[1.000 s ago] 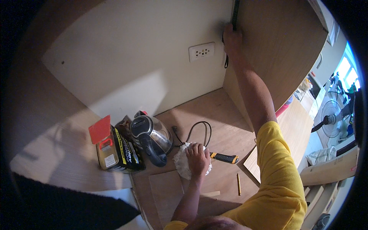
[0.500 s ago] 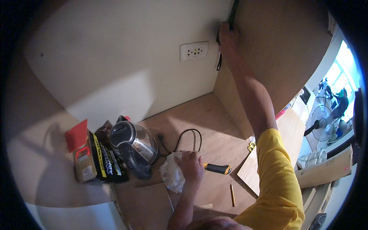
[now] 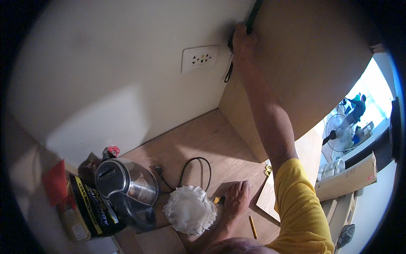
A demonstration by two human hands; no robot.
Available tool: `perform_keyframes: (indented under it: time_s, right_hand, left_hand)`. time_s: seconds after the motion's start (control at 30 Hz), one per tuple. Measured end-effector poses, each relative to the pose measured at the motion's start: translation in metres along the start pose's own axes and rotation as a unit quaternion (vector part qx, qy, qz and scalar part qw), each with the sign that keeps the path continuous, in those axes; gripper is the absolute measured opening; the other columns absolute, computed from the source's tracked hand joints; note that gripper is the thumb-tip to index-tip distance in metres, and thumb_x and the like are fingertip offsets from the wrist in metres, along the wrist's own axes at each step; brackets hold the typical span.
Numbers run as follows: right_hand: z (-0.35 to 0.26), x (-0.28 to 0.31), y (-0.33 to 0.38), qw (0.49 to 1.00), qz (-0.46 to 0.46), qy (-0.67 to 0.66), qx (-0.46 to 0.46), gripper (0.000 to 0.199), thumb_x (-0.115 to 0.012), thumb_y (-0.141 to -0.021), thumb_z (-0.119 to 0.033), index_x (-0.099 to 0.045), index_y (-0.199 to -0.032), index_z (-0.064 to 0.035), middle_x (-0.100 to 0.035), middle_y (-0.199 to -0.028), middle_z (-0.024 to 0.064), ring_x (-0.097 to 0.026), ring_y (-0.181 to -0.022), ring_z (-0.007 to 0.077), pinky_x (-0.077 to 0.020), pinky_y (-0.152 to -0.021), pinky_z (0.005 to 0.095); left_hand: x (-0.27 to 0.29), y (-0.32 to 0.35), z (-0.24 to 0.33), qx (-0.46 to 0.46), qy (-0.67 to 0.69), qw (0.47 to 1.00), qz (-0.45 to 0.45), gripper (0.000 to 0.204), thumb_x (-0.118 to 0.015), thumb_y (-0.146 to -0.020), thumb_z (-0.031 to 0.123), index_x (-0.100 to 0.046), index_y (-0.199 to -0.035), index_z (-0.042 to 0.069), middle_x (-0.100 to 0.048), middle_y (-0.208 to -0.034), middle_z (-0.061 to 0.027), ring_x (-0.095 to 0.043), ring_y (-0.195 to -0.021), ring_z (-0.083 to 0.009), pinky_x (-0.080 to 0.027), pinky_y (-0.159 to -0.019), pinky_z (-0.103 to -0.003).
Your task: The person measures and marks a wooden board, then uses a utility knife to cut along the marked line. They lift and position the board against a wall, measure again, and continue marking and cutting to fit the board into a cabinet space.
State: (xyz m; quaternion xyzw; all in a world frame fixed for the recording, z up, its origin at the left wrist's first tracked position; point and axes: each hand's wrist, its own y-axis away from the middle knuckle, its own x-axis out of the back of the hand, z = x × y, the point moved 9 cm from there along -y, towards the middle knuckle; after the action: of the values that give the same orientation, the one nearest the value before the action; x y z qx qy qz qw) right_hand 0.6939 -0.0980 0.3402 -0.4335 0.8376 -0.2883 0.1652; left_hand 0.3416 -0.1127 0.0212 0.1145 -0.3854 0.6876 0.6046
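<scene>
In the corner where the white wall point(image 3: 105, 51) meets an upright wood panel point(image 3: 304, 63), my right hand point(image 3: 244, 40) is raised and closed on a dark tape measure point(image 3: 231, 42). Its blade point(image 3: 253, 17) runs upward along the corner, and a black wrist strap point(image 3: 229, 73) hangs below. Low on the wooden surface point(image 3: 186, 133), my left hand point(image 3: 237, 199) lies closed over a yellow-and-black utility knife point(image 3: 217, 200); only a yellow end shows. Left of this hand sits a round white thing point(image 3: 190, 210) with a frilled edge. A yellow pencil point(image 3: 253, 227) lies to its right.
An electric kettle point(image 3: 127, 182) stands at left beside an open black-and-yellow box point(image 3: 91, 207). A black cord point(image 3: 198, 159) curves behind the frilled thing. On the wall is a socket point(image 3: 201, 58). Yellow-handled scissors point(image 3: 268, 170), a board point(image 3: 267, 199) and a fan point(image 3: 338, 132) are at right.
My left hand has moved right, off the frilled white thing and onto the utility knife. My right hand stays on the tape measure in the corner. The whole view has shifted somewhat.
</scene>
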Motion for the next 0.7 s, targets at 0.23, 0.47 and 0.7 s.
perform_keyframes:
  time_s: [0.23,0.47,0.7]
  right_hand:
    - [0.010,-0.008,0.004,0.991,-0.042,-0.081,-0.096,0.063,-0.055,-0.096,-0.044,-0.049,-0.139,0.0028,-0.060,-0.122,0.0182,-0.060,-0.103,0.0304,-0.0501,-0.088,0.0501]
    - [0.002,-0.013,-0.012,0.992,-0.116,-0.054,0.021,0.068,-0.056,-0.096,-0.035,-0.040,-0.146,0.0069,-0.052,-0.140,0.0292,-0.052,-0.126,0.0434,-0.0417,-0.104,0.0478]
    - [0.016,-0.005,-0.021,0.997,-0.037,0.030,-0.060,0.066,-0.055,-0.096,-0.040,-0.043,-0.145,0.0031,-0.056,-0.132,0.0288,-0.056,-0.117,0.0421,-0.0457,-0.094,0.0487]
  left_hand:
    - [0.000,-0.024,-0.002,0.045,-0.087,0.995,-0.008,0.014,-0.065,-0.095,0.026,-0.064,-0.090,0.013,-0.066,-0.089,-0.0076,-0.064,-0.085,-0.0271,-0.051,-0.075,-0.042]
    - [-0.007,-0.026,-0.006,0.066,-0.013,0.998,-0.008,0.015,-0.064,-0.096,0.027,-0.066,-0.090,0.014,-0.067,-0.081,-0.0069,-0.067,-0.076,-0.0298,-0.053,-0.067,-0.045]
    - [0.000,-0.027,-0.010,0.058,0.109,0.992,0.020,0.012,-0.063,-0.097,0.023,-0.066,-0.096,0.011,-0.068,-0.083,-0.0101,-0.067,-0.080,-0.0303,-0.054,-0.070,-0.043]
